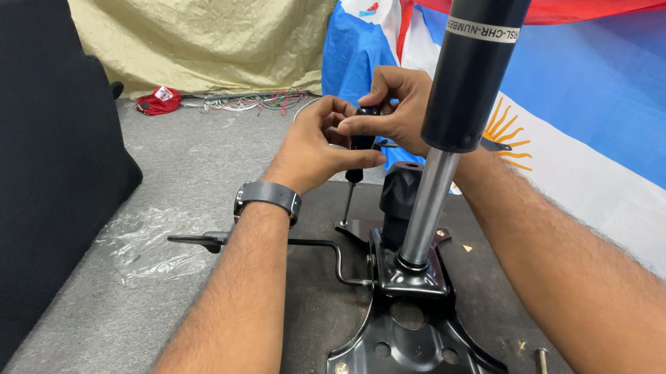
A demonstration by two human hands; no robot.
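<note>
One label in view; no screens or signs.
A narrow white paper label band with dark print [482, 30] wraps the upper part of the upright black cylindrical gas-lift column [467, 84], near the top edge. A sheet of crumpled clear plastic wrapping [136, 242] lies on the grey carpet, left of centre.

Your left hand [317, 146] and right hand [397, 105] cover most of the screwdriver [356, 164] handle. The gas cylinder [470, 67] runs off the top edge and hides your right wrist.
</note>
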